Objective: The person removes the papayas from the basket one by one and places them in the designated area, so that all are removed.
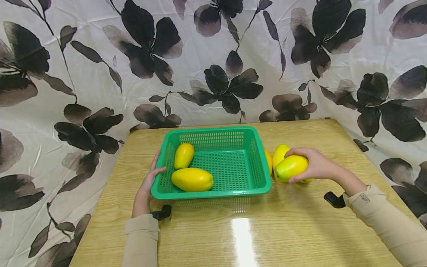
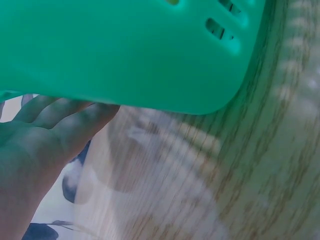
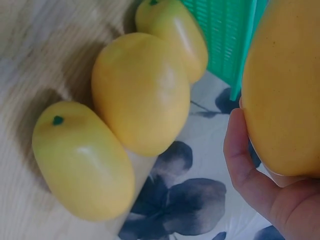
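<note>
A green plastic basket [image 1: 218,193] sits on the table, with one yellow mango [image 1: 184,155] and another, larger mango [image 1: 192,180] lying in its left part. My left hand [image 1: 146,187] grips the basket's left side, thumb over the rim and fingers against the outer wall; the left wrist view shows those fingers [image 2: 82,120] along the green wall. To the right of the basket, my right hand [image 1: 317,163] holds a yellow-green mango [image 1: 291,167]. Three more mangoes rest beneath and behind it, seen best in the right wrist view: one mango [image 3: 82,160], a middle mango [image 3: 140,95] and a far mango [image 3: 175,37].
The wooden table [image 1: 200,233] ends at the back against a white cloth [image 1: 207,107] with dark flowers. A black wrist mount [image 1: 334,200] sticks out from the right sleeve, and a similar mount [image 1: 162,213] from the left.
</note>
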Available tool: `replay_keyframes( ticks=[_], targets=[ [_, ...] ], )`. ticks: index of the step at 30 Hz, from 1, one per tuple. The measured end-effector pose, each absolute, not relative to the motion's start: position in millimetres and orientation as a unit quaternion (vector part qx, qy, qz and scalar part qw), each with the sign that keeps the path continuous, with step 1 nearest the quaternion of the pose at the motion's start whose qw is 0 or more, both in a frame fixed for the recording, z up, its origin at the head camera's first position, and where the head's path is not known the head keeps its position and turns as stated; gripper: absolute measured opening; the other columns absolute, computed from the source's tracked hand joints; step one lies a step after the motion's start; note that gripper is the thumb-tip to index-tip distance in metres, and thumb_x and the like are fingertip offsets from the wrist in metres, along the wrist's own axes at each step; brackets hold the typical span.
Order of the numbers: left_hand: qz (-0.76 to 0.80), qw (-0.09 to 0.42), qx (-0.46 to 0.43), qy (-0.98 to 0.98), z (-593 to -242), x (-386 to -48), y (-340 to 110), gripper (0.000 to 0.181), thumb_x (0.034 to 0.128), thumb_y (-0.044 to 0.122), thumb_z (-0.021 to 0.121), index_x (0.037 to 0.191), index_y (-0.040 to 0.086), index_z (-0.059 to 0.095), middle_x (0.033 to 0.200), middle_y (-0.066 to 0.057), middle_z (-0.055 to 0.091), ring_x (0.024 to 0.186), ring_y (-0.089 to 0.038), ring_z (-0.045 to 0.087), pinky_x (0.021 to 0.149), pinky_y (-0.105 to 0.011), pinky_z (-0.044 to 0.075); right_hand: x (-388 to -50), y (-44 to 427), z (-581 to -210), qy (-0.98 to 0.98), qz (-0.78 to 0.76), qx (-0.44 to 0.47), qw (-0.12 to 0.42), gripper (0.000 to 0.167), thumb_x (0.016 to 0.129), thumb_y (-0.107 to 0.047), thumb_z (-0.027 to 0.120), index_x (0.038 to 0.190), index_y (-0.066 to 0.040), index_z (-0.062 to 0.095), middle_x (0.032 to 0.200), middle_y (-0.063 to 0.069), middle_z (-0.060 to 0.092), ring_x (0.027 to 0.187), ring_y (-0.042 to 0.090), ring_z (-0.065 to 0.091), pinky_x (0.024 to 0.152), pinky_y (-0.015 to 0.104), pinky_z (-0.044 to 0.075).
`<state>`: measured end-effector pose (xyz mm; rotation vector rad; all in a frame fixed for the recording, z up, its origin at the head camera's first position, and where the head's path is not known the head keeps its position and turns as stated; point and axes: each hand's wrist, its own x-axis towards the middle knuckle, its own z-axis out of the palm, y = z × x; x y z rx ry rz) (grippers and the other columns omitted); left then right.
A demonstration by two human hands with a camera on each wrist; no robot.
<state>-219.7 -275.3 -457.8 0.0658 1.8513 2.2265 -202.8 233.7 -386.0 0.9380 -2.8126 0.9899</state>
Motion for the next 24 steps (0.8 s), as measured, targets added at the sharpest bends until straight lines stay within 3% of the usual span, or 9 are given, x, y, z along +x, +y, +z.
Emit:
replay_keyframes(
  ticks=[6, 12, 17, 24],
  targets=[
    [0.821, 0.123, 0.021, 0.557, -446.8, -218.1, -268.3, 0.071, 0.0942, -0.006, 0.023, 0.146, 0.026, -0.013, 0.152, -0.006, -0.01, 0.137, -0.03, 0.003, 0.107, -0.039, 0.019, -199.6, 231.8, -388.5, -0.895, 0.323, 0.306, 0.008, 0.058, 0.057, -0.034, 0.086, 0.105, -0.017, 0.059, 0.099, -0.001, 0.061, 0.079, 0.014, 0.053, 0.066, 0.029, 0.045],
    [0.76, 0.119, 0.023, 0.639, -461.8, -220.3, -276.2, 0.068, 0.0968, 0.008, 0.031, 0.146, 0.035, -0.008, 0.152, -0.002, -0.01, 0.135, -0.032, 0.013, 0.097, -0.041, 0.034, -199.9, 230.0, -389.7, -0.898, 0.32, 0.303, 0.006, 0.059, 0.056, -0.036, 0.086, 0.105, -0.017, 0.059, 0.098, -0.001, 0.061, 0.079, 0.014, 0.053, 0.066, 0.03, 0.045],
    [0.75, 0.121, 0.016, 0.65, -464.9, -220.6, -277.5, 0.068, 0.0964, 0.012, 0.033, 0.146, 0.037, -0.006, 0.152, -0.001, -0.012, 0.134, -0.034, 0.011, 0.1, -0.051, 0.026, -199.9, 229.9, -394.8, -0.897, 0.319, 0.307, 0.013, 0.059, 0.056, -0.036, 0.086, 0.104, -0.018, 0.06, 0.097, -0.002, 0.061, 0.078, 0.013, 0.053, 0.065, 0.03, 0.045],
    [0.749, 0.12, 0.018, 0.651, -464.9, -220.9, -278.0, 0.068, 0.0963, 0.011, 0.033, 0.145, 0.039, -0.005, 0.152, -0.001, -0.011, 0.134, -0.033, 0.012, 0.099, -0.046, 0.029, -195.0, 229.8, -412.7, -0.899, 0.324, 0.294, 0.004, 0.059, 0.055, -0.035, 0.087, 0.106, -0.019, 0.059, 0.098, -0.002, 0.058, 0.081, 0.015, 0.052, 0.067, 0.031, 0.045]
  ],
)
